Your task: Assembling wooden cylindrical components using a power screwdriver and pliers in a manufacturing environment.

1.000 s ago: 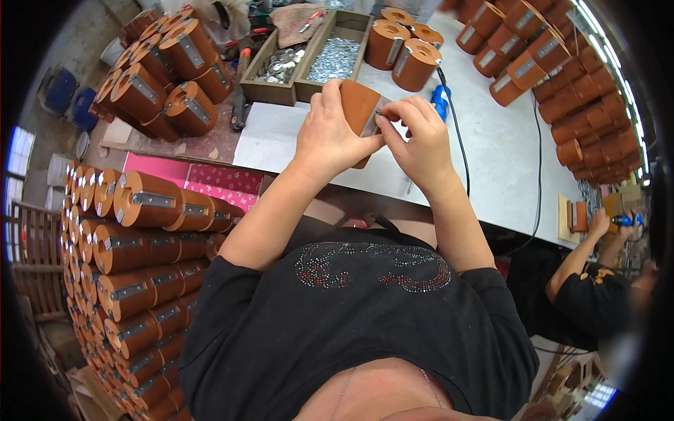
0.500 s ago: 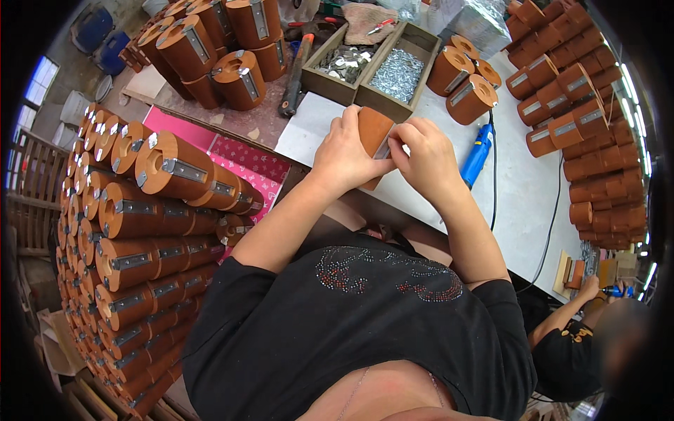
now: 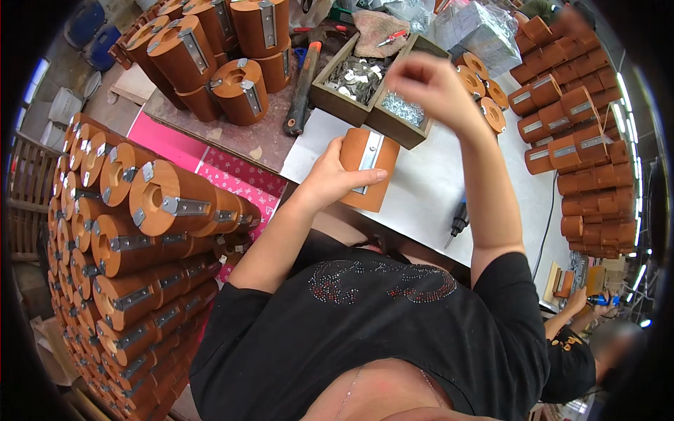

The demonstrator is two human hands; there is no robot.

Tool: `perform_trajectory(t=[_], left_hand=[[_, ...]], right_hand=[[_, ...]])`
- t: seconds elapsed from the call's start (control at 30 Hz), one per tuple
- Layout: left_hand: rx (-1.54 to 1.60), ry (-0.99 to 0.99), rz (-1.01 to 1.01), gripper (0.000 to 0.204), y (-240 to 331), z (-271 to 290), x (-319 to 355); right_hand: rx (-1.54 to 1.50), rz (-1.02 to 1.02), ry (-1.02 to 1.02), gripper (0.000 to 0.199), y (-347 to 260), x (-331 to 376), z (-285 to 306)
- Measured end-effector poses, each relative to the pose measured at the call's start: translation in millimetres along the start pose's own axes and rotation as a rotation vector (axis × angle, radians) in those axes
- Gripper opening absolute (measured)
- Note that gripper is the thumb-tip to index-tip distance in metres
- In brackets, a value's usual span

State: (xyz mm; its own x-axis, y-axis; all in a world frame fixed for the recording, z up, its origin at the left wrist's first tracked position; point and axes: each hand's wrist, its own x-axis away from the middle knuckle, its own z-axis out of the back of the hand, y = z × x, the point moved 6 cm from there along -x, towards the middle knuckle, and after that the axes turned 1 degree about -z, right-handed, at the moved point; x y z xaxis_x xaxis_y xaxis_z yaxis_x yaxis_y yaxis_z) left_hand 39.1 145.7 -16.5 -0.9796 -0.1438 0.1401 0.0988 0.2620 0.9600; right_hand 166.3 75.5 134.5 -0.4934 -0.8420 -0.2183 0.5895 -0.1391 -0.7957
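Observation:
My left hand [image 3: 328, 177] is closed round a brown wooden cylinder [image 3: 388, 160] on the near edge of the white work surface. The thumb presses on the metal strip [image 3: 370, 153] fixed along the cylinder's side; a screw shows near the strip's far end. My right hand [image 3: 434, 90] is raised over a wooden box of small silvery screws [image 3: 401, 109]. Its fingers point down but are smeared by motion, so whether they hold anything is unclear. A blue and black electric screwdriver [image 3: 460, 217] lies below my right forearm, partly hidden by it.
A box of flat metal pieces [image 3: 354, 78] adjoins the screws, with a hammer [image 3: 303, 91] left of it. Finished-looking cylinders [image 3: 165, 196] are stacked high at left, more [image 3: 576, 116] at right. A cloth [image 3: 375, 34] lies behind. Another person [image 3: 572, 358] works at lower right.
My right hand has left the cylinder and moved up and right to the screw box. My left hand still holds the cylinder, now turned with its metal strip facing up.

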Motion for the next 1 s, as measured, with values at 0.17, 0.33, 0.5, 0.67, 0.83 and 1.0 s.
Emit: perform_trajectory(t=[0.17, 0.33, 0.5, 0.67, 0.83, 1.0], left_hand=[[0.044, -0.031, -0.010, 0.082, 7, -6, -1], [-0.037, 0.032, 0.010, 0.069, 7, -2, 4], [0.042, 0.059, 0.014, 0.066, 1, 7, 6], [0.023, 0.067, -0.014, 0.061, 3, 9, 12], [0.076, 0.057, -0.045, 0.056, 3, 10, 7], [0.167, 0.101, -0.032, 0.050, 1, 20, 7]], right_hand=[[0.633, -0.033, 0.274, 0.026, 122, -93, 73], [0.766, -0.206, 0.244, 0.032, 217, -144, 77], [0.752, -0.073, 0.239, 0.027, 180, -163, 36], [0.568, -0.034, 0.301, 0.025, 134, -185, 4], [0.682, -0.342, 0.175, 0.037, 141, -202, -18], [0.697, -0.438, 0.135, 0.035, 157, -209, -24]])
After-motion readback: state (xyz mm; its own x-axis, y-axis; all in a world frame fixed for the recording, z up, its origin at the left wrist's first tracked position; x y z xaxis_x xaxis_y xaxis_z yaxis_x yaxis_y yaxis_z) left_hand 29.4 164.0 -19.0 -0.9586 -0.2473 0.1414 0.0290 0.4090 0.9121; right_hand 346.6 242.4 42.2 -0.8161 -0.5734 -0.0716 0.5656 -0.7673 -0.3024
